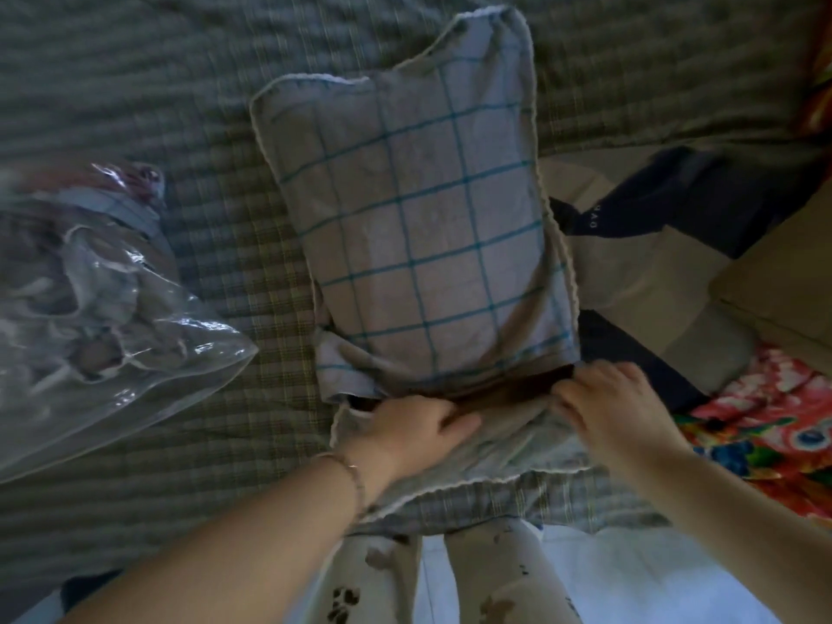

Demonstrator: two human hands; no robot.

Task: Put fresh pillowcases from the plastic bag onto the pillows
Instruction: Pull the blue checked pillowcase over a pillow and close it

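Blue-checked pillowcase (405,209), rumpled at its mouth — left hand (407,427) presses flat, right hand (605,409) pinches it.

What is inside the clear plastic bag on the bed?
The clear plastic bag holds crumpled grey-blue cloth with pale edges, and something reddish at its far end. Folds and blur hide how many pieces there are.
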